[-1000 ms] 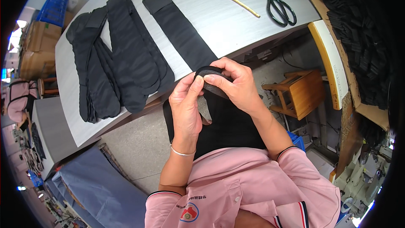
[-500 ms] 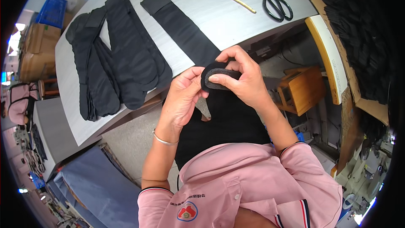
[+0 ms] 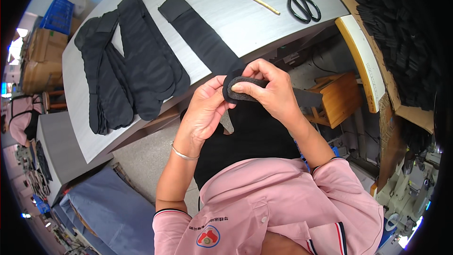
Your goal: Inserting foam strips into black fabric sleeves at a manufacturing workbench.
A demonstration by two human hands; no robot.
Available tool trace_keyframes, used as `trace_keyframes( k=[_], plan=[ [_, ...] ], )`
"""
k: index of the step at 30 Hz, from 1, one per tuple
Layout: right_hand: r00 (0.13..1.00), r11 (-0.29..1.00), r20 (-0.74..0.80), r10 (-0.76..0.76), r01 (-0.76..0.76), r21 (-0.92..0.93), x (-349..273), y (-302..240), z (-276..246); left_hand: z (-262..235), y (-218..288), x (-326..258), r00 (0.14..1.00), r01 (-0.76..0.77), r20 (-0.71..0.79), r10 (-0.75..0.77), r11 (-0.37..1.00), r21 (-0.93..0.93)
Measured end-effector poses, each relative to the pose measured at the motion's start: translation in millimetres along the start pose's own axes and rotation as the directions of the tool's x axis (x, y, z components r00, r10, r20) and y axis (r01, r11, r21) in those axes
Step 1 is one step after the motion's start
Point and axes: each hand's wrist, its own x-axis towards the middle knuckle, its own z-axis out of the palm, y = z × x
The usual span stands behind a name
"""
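Observation:
Just past the table's front edge, both hands pinch the rounded end of a long black fabric strip (image 3: 200, 35); its far part lies flat on the table. My left hand (image 3: 204, 108) grips the left rim of that end between thumb and fingers. With its thumb flat on top, my right hand (image 3: 277, 92) presses a dark grey foam-like strip (image 3: 246, 96) against the rounded end, fingers curled behind. A dark band (image 3: 307, 99) sticks out beyond the right wrist, perhaps the same grey strip. Whether the foam sits in or on the fabric cannot be told.
Several similar black strips (image 3: 146, 56) lie in overlapping piles on the grey table (image 3: 226, 16), left of the held one. Farther right are a thin wooden-handled tool (image 3: 258, 2) and black-handled scissors (image 3: 303, 5). A carton (image 3: 415, 115) of black pieces and a wooden stool (image 3: 337, 99) stand right.
The right hand has tilted slightly, and more of the dark band shows past its wrist. The tabletop things sit a little differently in view; both hands keep their pinch.

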Motion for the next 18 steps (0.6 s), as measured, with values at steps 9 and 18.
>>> trace_keyframes(
  k=[9,18],
  plan=[
    [0.981,0.983,0.172,0.087,-0.113,0.146,2,4,-5,5,-5,2,0.994,-0.110,0.004,0.111,0.978,0.179],
    [0.930,0.862,0.328,0.168,-0.300,0.408,5,19,-4,3,-13,8,0.978,-0.197,0.012,0.207,0.909,0.368]
  ],
)
